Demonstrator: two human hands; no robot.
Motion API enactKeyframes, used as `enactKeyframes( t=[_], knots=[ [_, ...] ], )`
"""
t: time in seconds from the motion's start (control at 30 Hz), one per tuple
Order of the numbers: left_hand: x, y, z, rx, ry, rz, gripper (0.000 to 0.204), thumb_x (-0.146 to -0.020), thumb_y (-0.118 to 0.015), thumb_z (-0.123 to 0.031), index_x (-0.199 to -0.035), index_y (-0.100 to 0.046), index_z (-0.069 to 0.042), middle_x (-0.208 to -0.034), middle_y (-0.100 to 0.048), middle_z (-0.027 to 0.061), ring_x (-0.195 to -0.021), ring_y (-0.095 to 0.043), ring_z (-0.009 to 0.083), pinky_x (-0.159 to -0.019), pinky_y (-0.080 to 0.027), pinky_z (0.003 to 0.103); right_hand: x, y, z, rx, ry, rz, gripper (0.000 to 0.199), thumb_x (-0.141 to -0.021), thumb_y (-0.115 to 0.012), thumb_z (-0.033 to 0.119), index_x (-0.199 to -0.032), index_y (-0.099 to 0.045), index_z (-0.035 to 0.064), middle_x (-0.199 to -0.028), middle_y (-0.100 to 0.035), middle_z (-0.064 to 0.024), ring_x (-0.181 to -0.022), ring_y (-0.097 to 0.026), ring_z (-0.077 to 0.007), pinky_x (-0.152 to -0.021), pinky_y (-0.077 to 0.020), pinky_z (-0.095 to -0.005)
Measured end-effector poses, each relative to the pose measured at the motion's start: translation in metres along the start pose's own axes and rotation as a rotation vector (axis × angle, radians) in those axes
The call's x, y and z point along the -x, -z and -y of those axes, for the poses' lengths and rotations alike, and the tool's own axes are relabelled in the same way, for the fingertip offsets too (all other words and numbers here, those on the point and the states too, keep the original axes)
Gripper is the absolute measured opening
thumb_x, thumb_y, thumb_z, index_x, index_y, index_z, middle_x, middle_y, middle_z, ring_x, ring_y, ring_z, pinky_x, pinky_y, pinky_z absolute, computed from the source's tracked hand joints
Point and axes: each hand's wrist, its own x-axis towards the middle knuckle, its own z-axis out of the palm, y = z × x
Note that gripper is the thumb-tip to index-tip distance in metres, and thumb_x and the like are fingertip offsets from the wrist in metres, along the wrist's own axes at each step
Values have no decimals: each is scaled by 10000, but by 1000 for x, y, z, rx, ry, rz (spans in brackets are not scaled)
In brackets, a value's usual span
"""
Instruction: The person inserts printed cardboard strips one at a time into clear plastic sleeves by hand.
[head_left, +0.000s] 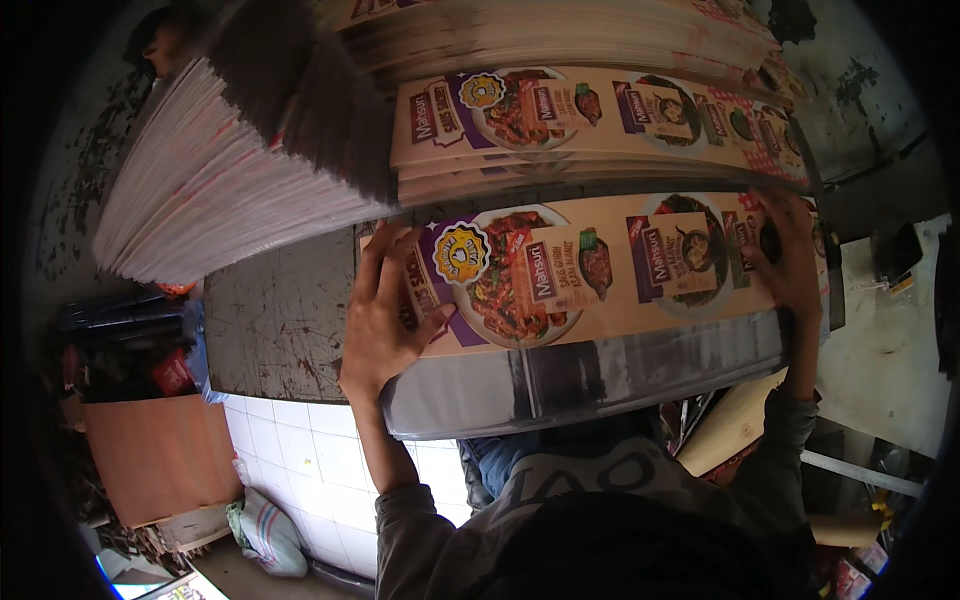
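A long printed cardboard sheet [600,265], beige with pictures of food dishes and purple labels, lies flat on a grey metal table edge [560,375]. My left hand [385,305] presses flat on the sheet's left end, fingers spread. At the sheet's right end my right hand [790,255] rests on its top with the fingers curled over the far right part. Behind it lies a thick stack of the same printed sheets [590,120].
A fanned pile of white-edged sheets [210,190] sits at the left rear. A scratched dark work surface [275,320] lies left of my left hand. Below are white floor tiles [290,450], a brown board [160,450] and a sack [265,530].
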Motion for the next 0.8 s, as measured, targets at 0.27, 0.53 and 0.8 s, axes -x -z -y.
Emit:
enactKeyframes(
  t=[0.27, 0.53, 0.8],
  knots=[
    [0, 0, 5, -96, -41, -33, 728, -603, -766, -197, -1242, -435, -85, -1272, -417, 162, -1204, -394, 355, -983, -330, 475, -1, 0, -4, 23, 1, 31, 605, -661, -694, 238, -1209, -482, 93, -1175, -454, -118, -1118, -411, -312, -959, -295, -424],
    [4, 0, 3, -162, -50, -135, 551, -627, -743, -202, -1111, -513, -74, -1090, -529, 121, -1018, -485, 300, -910, -321, 414, -1, 1, 1, 25, -1, 1, 558, -657, -696, 269, -1143, -501, 79, -1144, -463, -119, -1087, -430, -319, -936, -320, -420],
    [8, 0, 7, -159, -80, -199, 362, -629, -733, -193, -912, -565, -41, -849, -521, 91, -807, -473, 262, -804, -339, 388, -2, 2, 1, -27, 2, -6, 446, -652, -703, 259, -984, -496, 43, -1001, -473, -138, -941, -468, -347, -787, -382, -415]
  ],
)
